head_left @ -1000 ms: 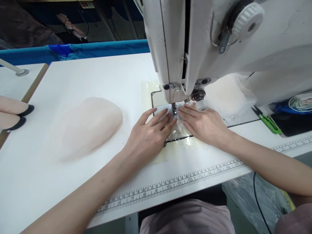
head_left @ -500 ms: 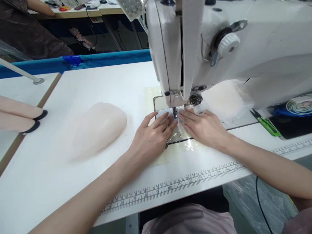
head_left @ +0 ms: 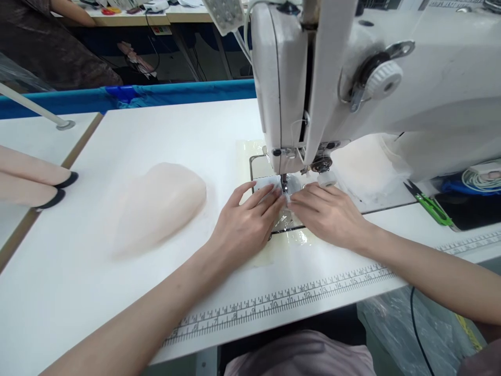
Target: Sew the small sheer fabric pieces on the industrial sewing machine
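Note:
My left hand (head_left: 246, 219) lies palm down left of the presser foot (head_left: 284, 183), fingers stretched out on a small whitish piece (head_left: 265, 181) on the needle plate. Just right of the foot, my right hand (head_left: 331, 215) has its fingers bent and drawn together on a thin, sheer whitish fabric (head_left: 293, 184). Its fingertips are partly hidden, and the fabric's full shape is covered by both hands. Over them stands the white sewing machine (head_left: 270, 94). A pale, sheer fabric piece (head_left: 164, 203) rests on the table to the left.
Green thread snips (head_left: 432, 209) lie at the right beside a dark flat object (head_left: 465, 209). More pale fabric (head_left: 366, 162) sits under the machine arm. A ruler strip (head_left: 274, 305) runs along the front edge. Two beige, black-ended forms (head_left: 31, 169) jut in from the left. Another person's arm (head_left: 74, 11) shows behind.
My right hand's fingers, flatter and more spread before, are now bent and drawn together beside the foot. My left hand stays flat. The view has shifted slightly.

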{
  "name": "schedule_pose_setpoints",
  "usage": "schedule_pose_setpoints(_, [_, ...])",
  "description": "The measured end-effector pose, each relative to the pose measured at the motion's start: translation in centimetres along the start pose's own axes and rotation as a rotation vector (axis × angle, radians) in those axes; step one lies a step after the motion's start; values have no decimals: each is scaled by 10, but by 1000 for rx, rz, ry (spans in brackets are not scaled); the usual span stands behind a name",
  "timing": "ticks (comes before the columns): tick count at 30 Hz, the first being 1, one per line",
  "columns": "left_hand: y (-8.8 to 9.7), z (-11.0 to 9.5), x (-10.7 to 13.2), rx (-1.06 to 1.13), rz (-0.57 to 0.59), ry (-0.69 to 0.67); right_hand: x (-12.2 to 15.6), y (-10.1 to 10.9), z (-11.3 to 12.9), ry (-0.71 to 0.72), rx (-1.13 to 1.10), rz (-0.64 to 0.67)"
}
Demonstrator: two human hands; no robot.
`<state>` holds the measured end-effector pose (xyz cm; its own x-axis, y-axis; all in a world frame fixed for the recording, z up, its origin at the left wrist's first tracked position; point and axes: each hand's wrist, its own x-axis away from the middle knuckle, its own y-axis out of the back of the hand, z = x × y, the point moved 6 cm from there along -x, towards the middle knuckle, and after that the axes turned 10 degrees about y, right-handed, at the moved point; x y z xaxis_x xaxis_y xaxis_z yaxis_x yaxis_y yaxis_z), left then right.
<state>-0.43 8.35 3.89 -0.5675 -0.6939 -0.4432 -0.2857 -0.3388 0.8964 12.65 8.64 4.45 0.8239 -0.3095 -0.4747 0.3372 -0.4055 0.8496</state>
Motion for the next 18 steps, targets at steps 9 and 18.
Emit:
schedule_pose_setpoints(9, [6, -6, 0, -93, -17, -32, 2, 6, 2, 73, 56, -56])
schedule_pose_setpoints(18, [5, -5, -1, -120, -8, -40, 2, 2, 2, 60, 40, -56])
